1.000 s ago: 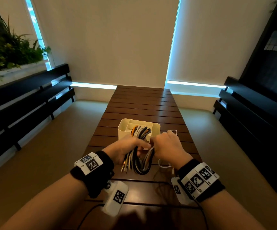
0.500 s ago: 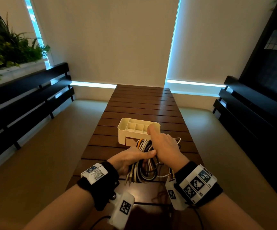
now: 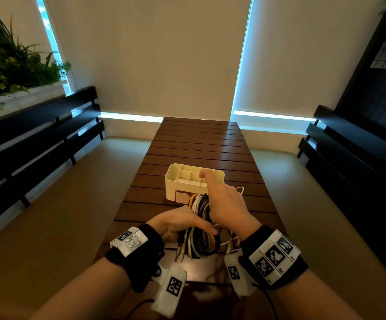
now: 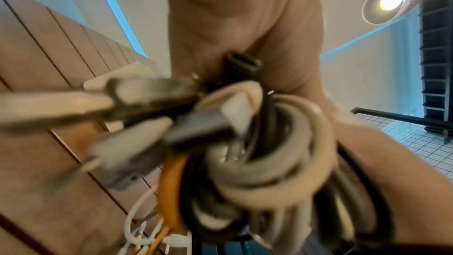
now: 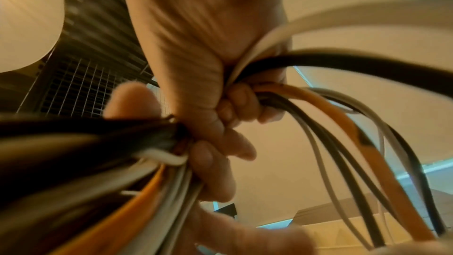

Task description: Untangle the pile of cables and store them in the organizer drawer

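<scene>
A bundle of coiled cables [image 3: 200, 225], black, white, grey and orange, hangs just above the table in front of the white organizer [image 3: 173, 176]. Its drawer [image 3: 182, 197] sits low in the front, partly hidden by the cables. My left hand [image 3: 180, 224] grips the bundle from the left, thumb laid across it; plugs stick out of the bundle [image 4: 257, 152] below the palm [image 4: 245, 16]. My right hand [image 3: 224, 204] holds the upper loops, its index finger stretched out over the organizer's top compartments. Its other fingers [image 5: 215, 158] curl round the cables [image 5: 343, 119].
The brown slatted table [image 3: 199, 144] runs away from me beyond the organizer. A thin white cable [image 3: 240, 189] lies on the table to the right of the organizer. Dark benches [image 3: 37, 135] stand on both sides, with a planter [image 3: 7, 70] at the far left.
Both hands have lowered the bundle and drawn it back toward me, away from the organizer's top. My right index finger has straightened out over the organizer.
</scene>
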Tool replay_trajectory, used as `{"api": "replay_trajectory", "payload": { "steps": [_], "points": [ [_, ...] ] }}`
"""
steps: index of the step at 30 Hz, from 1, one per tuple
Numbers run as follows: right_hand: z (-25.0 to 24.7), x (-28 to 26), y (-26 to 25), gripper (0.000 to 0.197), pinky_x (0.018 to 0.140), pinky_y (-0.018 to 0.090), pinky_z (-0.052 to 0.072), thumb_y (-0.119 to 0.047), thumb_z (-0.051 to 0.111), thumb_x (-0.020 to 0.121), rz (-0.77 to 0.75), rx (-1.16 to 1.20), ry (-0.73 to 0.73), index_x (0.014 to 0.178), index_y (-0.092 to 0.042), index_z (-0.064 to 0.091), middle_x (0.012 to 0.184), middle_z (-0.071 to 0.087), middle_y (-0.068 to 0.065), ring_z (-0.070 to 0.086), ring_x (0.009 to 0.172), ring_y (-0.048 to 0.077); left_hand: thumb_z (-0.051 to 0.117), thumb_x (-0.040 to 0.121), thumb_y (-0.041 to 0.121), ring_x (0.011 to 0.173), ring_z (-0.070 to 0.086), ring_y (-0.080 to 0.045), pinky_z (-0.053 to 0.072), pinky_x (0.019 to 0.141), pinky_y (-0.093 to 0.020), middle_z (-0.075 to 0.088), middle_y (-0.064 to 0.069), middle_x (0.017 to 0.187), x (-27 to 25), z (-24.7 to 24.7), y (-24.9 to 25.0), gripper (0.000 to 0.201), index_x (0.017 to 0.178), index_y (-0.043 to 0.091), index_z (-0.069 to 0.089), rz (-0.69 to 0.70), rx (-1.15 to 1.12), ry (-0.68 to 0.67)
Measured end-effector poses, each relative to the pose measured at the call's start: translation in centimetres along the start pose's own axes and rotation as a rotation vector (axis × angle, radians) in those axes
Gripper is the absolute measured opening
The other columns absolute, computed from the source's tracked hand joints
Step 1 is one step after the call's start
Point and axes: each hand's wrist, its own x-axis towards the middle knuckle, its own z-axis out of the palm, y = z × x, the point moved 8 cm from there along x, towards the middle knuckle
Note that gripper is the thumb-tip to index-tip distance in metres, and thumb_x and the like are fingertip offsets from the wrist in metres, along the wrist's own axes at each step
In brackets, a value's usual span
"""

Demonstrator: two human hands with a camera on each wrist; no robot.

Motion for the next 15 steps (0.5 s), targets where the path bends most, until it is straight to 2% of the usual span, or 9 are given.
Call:
{"api": "replay_trajectory", "payload": {
  "steps": [2, 4, 7, 8, 10, 11, 13, 15],
  "points": [
    [-0.1, 0.2, 0.3, 0.072, 0.061, 0.031, 0.042, 0.001, 0.064, 0.078, 0.012, 0.011, 0.004, 0.13, -0.027, 0.022, 0.077, 0.044, -0.006, 0.05, 0.07, 0.016, 0.068, 0.069, -0.006, 0.08, 0.068, -0.022, 0.054, 0.081, -0.036, 0.071, -0.01, 0.085, 0.1, 0.3, 0.0, 0.021, 0.088, 0.003, 0.069, 0.056, -0.114, 0.024],
    [0.1, 0.5, 0.4, 0.072, 0.06, 0.03, 0.041, 0.0, 0.066, 0.075, -0.005, -0.004, -0.038, 0.126, -0.027, 0.024, 0.072, 0.043, -0.008, 0.05, 0.069, 0.016, 0.066, 0.062, -0.004, 0.077, 0.067, -0.025, 0.054, 0.077, -0.036, 0.07, -0.014, 0.084, 0.1, 0.4, 0.1, 0.022, 0.083, 0.003, 0.07, 0.113, -0.151, 0.048],
    [1.0, 1.1, 1.5, 0.072, 0.053, 0.021, 0.041, -0.003, 0.071, 0.072, -0.052, 0.148, -0.23, 0.121, -0.026, 0.025, 0.072, 0.052, -0.005, 0.053, 0.064, 0.011, 0.064, 0.065, -0.004, 0.075, 0.067, -0.024, 0.055, 0.078, -0.037, 0.07, -0.014, 0.082, -0.3, 0.8, 0.4, 0.021, 0.082, 0.006, 0.07, 0.142, -0.169, -0.006],
    [1.3, 1.2, 2.1, 0.072, 0.054, 0.024, 0.047, -0.003, 0.072, 0.071, -0.054, 0.232, -0.308, 0.121, -0.026, 0.025, 0.076, 0.059, 0.0, 0.058, 0.066, 0.014, 0.062, 0.067, -0.005, 0.073, 0.068, -0.022, 0.056, 0.075, -0.034, 0.07, -0.013, 0.079, -0.6, 1.0, 0.8, 0.022, 0.085, 0.005, 0.07, 0.15, -0.198, -0.044],
    [2.1, 1.3, 3.7, 0.07, 0.07, 0.038, 0.057, -0.003, 0.073, 0.069, -0.013, 0.321, -0.446, 0.12, -0.026, 0.03, 0.092, 0.066, 0.015, 0.066, 0.08, 0.027, 0.06, 0.067, -0.005, 0.07, 0.068, -0.021, 0.055, 0.071, -0.031, 0.07, -0.011, 0.074, -1.0, 0.7, 0.9, 0.029, 0.095, -0.002, 0.066, 0.128, -0.245, -0.07],
    [2.4, 1.2, 4.4, 0.068, 0.078, 0.042, 0.056, -0.004, 0.074, 0.068, -0.008, 0.309, -0.492, 0.121, -0.025, 0.036, 0.099, 0.066, 0.015, 0.066, 0.087, 0.028, 0.061, 0.065, -0.003, 0.07, 0.067, -0.021, 0.053, 0.072, -0.032, 0.07, -0.01, 0.072, -1.0, 0.4, 0.9, 0.033, 0.098, -0.006, 0.065, 0.109, -0.235, -0.057],
    [2.6, 0.9, 5.1, 0.052, 0.087, 0.037, 0.052, -0.008, 0.074, 0.07, -0.039, 0.247, -0.552, 0.115, -0.019, 0.051, 0.099, 0.065, 0.002, 0.063, 0.09, 0.018, 0.064, 0.059, 0.002, 0.067, 0.064, -0.02, 0.051, 0.073, -0.032, 0.069, -0.009, 0.069, -1.0, -0.4, 1.0, 0.031, 0.089, -0.007, 0.066, 0.091, -0.195, -0.007],
    [2.8, 0.4, 5.4, 0.027, 0.084, 0.03, 0.05, -0.007, 0.07, 0.076, -0.056, 0.294, -0.601, 0.099, -0.017, 0.061, 0.086, 0.063, -0.006, 0.06, 0.082, 0.011, 0.064, 0.057, 0.004, 0.062, 0.062, -0.019, 0.05, 0.069, -0.03, 0.068, -0.008, 0.066, -1.0, -1.1, 1.2, 0.016, 0.07, 0.0, 0.07, 0.084, -0.197, 0.049]
  ]
}}
